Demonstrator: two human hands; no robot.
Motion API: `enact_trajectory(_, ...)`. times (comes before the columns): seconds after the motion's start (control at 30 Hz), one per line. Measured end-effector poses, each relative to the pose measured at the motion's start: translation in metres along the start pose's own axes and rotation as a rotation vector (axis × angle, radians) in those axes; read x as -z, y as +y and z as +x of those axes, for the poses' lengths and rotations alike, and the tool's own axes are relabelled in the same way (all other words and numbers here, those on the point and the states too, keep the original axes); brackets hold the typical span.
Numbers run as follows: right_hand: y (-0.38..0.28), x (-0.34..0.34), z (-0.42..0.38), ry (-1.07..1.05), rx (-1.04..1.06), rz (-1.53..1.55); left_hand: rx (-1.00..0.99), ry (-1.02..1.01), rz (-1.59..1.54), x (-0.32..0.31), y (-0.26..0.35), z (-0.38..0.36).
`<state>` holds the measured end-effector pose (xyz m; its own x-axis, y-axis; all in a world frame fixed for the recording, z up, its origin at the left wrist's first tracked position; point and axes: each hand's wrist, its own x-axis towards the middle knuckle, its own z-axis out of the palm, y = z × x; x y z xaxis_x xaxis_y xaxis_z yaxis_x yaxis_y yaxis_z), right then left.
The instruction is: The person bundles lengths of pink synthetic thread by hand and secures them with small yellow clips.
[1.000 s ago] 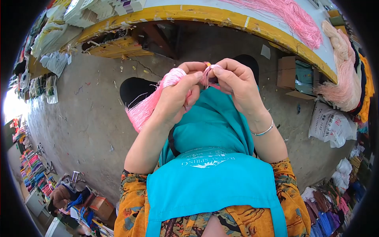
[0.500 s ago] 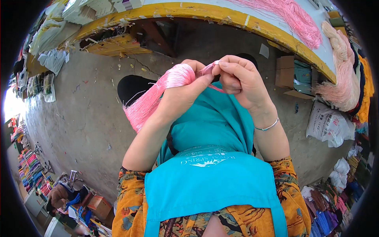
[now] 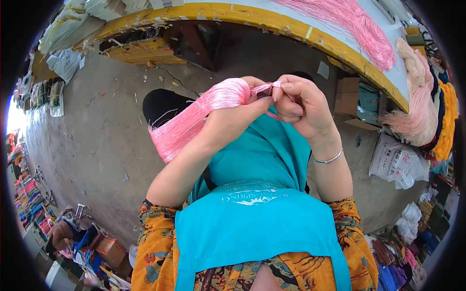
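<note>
A thick skein of shiny pink thread point(image 3: 208, 105) hangs from my left hand point(image 3: 239, 116), which is closed around its upper end. The loose end of the skein falls to the lower left, over my forearm's outer side. A narrow twisted strand point(image 3: 263, 88) of the same pink thread runs from the skein's top to my right hand point(image 3: 302, 103). My right thumb and fingers pinch that strand, with the other fingers curled. Both hands are close together above my turquoise apron point(image 3: 262, 140). Part of the strand is hidden behind the fingers.
A yellow-edged table point(image 3: 252, 15) curves across the top, with loose pink thread point(image 3: 361, 34) on it. Pale and orange hanks point(image 3: 420, 97) hang at its right end. Below stand an open cardboard box point(image 3: 348, 97) and a white sack point(image 3: 399, 162).
Both hands and the skein have shifted slightly right in view. More of the twisted strand shows between my hands. The pinch and the hold on the skein continue.
</note>
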<state>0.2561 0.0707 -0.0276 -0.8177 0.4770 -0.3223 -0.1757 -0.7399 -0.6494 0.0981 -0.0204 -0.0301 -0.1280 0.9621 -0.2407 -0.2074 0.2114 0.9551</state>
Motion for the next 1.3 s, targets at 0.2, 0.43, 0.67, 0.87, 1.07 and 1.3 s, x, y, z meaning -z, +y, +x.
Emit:
enact_trajectory(0.2, 0.000, 0.004, 0.000, 0.037, 0.035, -0.043, 0.055, -0.068, 0.014, 0.014, 0.006, -0.002)
enact_trajectory(0.43, 0.020, -0.007, 0.011, 0.345, 0.322, -0.596, 0.074, -0.097, 0.059, 0.018, -0.004, -0.003)
enact_trajectory(0.67, 0.031, -0.007, 0.024, 0.320, 1.244, -1.677, -0.108, 0.023, 0.134, 0.002, -0.029, -0.006)
enact_trajectory(0.87, 0.035, 0.011, 0.045, 0.466, 0.915, -1.373, 0.111, 0.085, -0.070, 0.010, -0.037, -0.005)
enact_trajectory(1.07, 0.026, 0.004, 0.042, 0.248, 1.285, -1.537, 0.018, -0.008, -0.032, 0.005, -0.017, -0.033)
enact_trajectory(1.3, 0.032, 0.033, 0.045, 0.582, 0.831, -1.427, 0.149, 0.067, -0.306, 0.014, -0.031, -0.014)
